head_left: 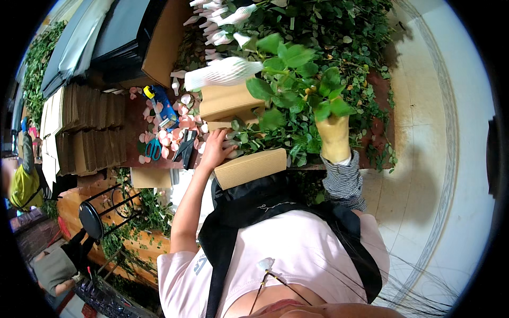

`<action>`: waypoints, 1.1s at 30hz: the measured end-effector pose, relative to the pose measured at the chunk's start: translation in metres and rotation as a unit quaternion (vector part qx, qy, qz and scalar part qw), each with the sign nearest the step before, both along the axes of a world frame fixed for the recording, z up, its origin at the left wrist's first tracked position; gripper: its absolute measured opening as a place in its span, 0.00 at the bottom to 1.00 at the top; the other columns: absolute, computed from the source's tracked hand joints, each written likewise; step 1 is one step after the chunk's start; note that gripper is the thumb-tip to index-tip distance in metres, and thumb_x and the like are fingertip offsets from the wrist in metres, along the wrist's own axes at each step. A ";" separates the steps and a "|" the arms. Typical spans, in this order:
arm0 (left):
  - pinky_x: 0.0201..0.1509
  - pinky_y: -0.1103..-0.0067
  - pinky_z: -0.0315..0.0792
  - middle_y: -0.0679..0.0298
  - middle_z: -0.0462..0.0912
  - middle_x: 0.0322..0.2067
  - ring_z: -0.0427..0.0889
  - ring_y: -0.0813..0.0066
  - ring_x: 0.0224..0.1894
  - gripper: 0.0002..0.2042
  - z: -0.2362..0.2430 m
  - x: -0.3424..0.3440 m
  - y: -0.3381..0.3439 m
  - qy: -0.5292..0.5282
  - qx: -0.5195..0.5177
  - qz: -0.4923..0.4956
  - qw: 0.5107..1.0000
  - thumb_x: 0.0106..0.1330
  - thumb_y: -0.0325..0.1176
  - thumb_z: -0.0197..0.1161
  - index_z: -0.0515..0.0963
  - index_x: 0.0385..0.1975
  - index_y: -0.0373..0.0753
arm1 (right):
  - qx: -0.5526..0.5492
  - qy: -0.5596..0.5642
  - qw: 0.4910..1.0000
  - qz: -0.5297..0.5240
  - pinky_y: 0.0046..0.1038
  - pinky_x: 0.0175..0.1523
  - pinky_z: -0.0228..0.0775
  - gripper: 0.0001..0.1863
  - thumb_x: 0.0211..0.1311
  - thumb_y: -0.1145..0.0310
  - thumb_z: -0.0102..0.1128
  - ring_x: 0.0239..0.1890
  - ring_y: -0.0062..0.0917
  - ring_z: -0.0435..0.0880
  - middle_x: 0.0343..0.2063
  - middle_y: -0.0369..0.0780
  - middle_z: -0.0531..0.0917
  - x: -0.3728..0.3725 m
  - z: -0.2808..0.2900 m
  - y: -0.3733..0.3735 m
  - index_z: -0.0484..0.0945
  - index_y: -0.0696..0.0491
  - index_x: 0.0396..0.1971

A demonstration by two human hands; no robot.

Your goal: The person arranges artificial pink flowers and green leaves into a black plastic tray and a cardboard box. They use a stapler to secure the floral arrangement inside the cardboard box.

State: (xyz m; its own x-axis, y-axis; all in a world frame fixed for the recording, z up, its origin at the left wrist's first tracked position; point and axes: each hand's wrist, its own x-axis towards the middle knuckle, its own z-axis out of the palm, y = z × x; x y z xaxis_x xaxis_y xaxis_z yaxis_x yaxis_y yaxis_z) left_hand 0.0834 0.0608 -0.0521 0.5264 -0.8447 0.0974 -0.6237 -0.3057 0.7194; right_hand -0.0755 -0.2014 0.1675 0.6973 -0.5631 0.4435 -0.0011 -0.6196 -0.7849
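Note:
My right hand (334, 137), in a yellow glove with a checked sleeve, is closed around the stem of a rose (286, 55). Its leaves fan out in front of the glove, and a white foam net (222, 74) covers the bloom, pointing left. My bare left hand (216, 148) rests at the table's front with fingers stretched over pale netted blooms, between two parts of corrugated cardboard. One part, the upper cardboard (230, 103), lies beyond the hand; the other, the front cardboard flap (252, 168), is nearest my body. Green stems and leaves lie between them.
Left of my hand are scattered pink petals (172, 139), teal scissors (153, 149), a black stapler-like tool (185, 148) and a blue tape dispenser (165, 108). Folded cardboard stacks (95, 130) stand farther left. Leafy stems (339, 37) heap at the back; a black stool (91, 220) stands lower left.

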 end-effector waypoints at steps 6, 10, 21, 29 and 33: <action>0.56 0.62 0.71 0.51 0.77 0.46 0.74 0.48 0.52 0.26 -0.015 0.003 0.008 -0.008 -0.002 -0.001 1.000 0.50 0.34 0.76 0.76 0.51 0.36 | -0.077 0.092 0.990 0.077 0.34 0.46 0.76 0.12 0.51 0.76 0.69 0.39 0.36 0.83 0.35 0.44 0.83 -0.005 0.001 0.009 0.79 0.58 0.37; 0.56 0.63 0.73 0.50 0.80 0.48 0.77 0.47 0.53 0.22 0.025 -0.005 0.001 0.117 0.004 0.028 0.993 0.51 0.32 0.75 0.80 0.47 0.35 | -0.240 0.139 0.949 0.151 0.41 0.45 0.72 0.13 0.46 0.75 0.71 0.38 0.39 0.79 0.32 0.43 0.79 -0.003 -0.008 0.013 0.75 0.55 0.31; 0.56 0.60 0.73 0.48 0.82 0.47 0.79 0.45 0.51 0.28 -0.002 -0.001 0.004 0.069 0.066 0.011 0.995 0.56 0.40 0.75 0.76 0.54 0.35 | -0.299 0.419 0.850 0.112 0.41 0.50 0.74 0.15 0.52 0.64 0.74 0.43 0.38 0.81 0.36 0.44 0.82 -0.005 -0.138 -0.012 0.78 0.54 0.35; 0.58 0.60 0.71 0.47 0.82 0.46 0.78 0.46 0.52 0.26 0.009 0.000 0.004 0.014 0.124 0.008 0.992 0.54 0.44 0.74 0.78 0.49 0.34 | -0.341 0.399 0.837 0.154 0.36 0.52 0.74 0.04 0.54 0.69 0.65 0.38 0.35 0.83 0.31 0.42 0.84 -0.002 -0.168 0.004 0.82 0.52 0.29; 0.65 0.57 0.63 0.48 0.78 0.53 0.72 0.48 0.59 0.28 0.034 0.002 -0.004 -0.178 0.092 0.007 0.980 0.51 0.49 0.74 0.80 0.47 0.36 | -0.357 0.363 0.859 0.058 0.36 0.48 0.75 0.05 0.53 0.73 0.59 0.35 0.34 0.85 0.25 0.41 0.85 0.004 -0.186 0.004 0.84 0.50 0.24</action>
